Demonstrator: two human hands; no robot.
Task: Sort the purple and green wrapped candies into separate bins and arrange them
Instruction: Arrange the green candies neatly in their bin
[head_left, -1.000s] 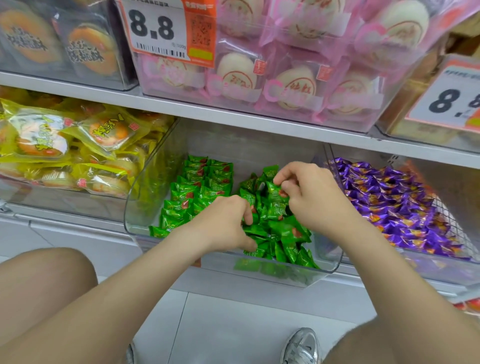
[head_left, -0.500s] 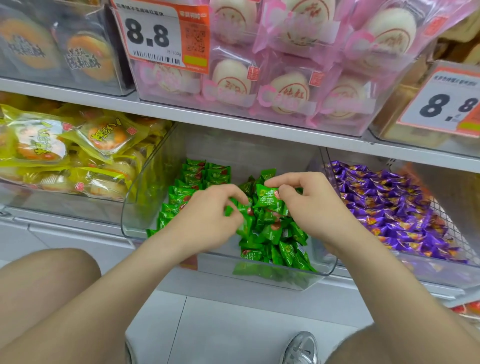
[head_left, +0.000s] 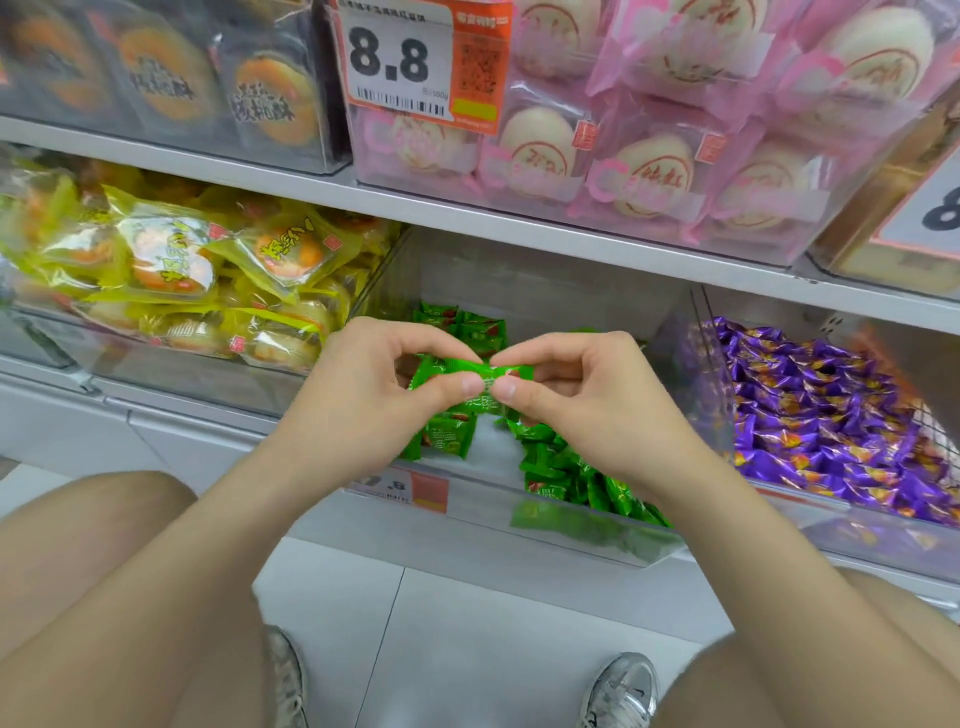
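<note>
Held candy: green wrapped candy (head_left: 467, 370), raised just above the middle bin (head_left: 597, 538).
Left hand (head_left: 363, 410): pinches the candy's left part.
Right hand (head_left: 587, 415): pinches its right part, thumb tips almost meeting.
Middle bin: green candies (head_left: 566, 465), a loose heap at the right.
Right bin (head_left: 683, 358): purple candies (head_left: 831, 415).

Bright, even store light, v. soft shadows. Wide-angle bows the shelf (head_left: 519, 228) twd the edges. Slight blur throughout; legs (head_left: 130, 597) at bottom out of focus. Glare streaks on clear bin (head_left: 571, 530) front; pink packs (head_left: 649, 176) washed out.
</note>
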